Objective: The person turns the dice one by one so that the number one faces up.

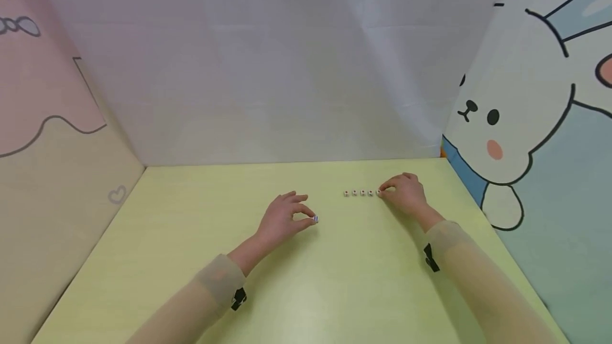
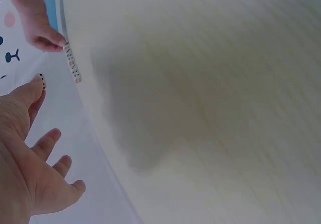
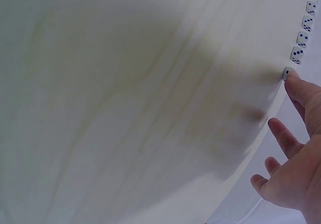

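Between thumb and index finger my left hand (image 1: pixel 286 218) pinches a white die (image 1: pixel 316 219) with dark dots, held over the middle of the table; its other fingers are spread. My right hand (image 1: pixel 406 193) pinches another die (image 3: pixel 287 74) at the right end of a short row. The rest of the row, several white dice (image 1: pixel 355 193) set side by side with small gaps, runs leftward from that hand. In the right wrist view, dark dots show on the top and side faces of these row dice (image 3: pixel 302 38).
The pale yellow table (image 1: pixel 191 238) meets a white cloth wall (image 1: pixel 268 78) behind the row. A printed rabbit panel (image 1: pixel 550 185) stands along the right edge and a pink and cream panel (image 1: pixel 57 190) along the left.
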A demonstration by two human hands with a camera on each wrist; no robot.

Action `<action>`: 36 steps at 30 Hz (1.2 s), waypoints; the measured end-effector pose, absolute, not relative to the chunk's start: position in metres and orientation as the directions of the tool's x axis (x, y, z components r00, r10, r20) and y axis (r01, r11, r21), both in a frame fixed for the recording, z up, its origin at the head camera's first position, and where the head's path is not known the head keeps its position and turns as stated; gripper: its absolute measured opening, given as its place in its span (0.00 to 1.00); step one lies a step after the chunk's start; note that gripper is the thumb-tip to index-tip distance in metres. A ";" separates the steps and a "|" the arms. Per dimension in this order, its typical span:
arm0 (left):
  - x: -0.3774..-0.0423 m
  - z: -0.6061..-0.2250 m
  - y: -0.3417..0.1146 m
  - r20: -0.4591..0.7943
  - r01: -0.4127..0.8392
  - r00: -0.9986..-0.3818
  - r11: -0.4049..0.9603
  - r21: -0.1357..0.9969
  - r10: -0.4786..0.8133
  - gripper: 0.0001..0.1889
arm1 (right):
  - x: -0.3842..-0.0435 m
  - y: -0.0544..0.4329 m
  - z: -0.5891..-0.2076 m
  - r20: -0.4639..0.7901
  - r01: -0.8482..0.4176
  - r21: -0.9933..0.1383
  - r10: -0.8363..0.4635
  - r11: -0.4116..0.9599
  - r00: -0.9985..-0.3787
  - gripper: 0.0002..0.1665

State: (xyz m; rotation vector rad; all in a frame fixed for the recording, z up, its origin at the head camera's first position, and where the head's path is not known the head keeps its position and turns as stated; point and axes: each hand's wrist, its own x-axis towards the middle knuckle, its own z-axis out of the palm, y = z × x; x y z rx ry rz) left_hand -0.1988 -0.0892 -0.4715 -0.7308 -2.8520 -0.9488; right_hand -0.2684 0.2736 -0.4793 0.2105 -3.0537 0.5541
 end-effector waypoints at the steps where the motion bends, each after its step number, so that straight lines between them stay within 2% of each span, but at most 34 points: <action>1: -0.198 -0.475 -0.087 0.181 0.451 -0.886 0.708 0.543 0.426 0.07 | -0.268 0.274 -0.479 0.054 -0.136 -0.348 -0.125 0.928 -0.991 0.13; 10: -0.195 -0.490 -0.077 0.112 0.427 -0.896 0.761 0.489 0.430 0.05 | -0.268 0.273 -0.476 0.048 -0.127 -0.352 -0.118 0.927 -0.992 0.14; 23: -0.192 -0.501 -0.078 0.068 0.410 -0.900 0.780 0.473 0.431 0.07 | -0.269 0.274 -0.478 0.053 -0.138 -0.341 -0.127 0.930 -0.990 0.14; 36: -0.191 -0.503 -0.079 0.073 0.412 -0.898 0.770 0.487 0.434 0.08 | -0.269 0.275 -0.481 0.051 -0.123 -0.354 -0.112 0.927 -0.992 0.14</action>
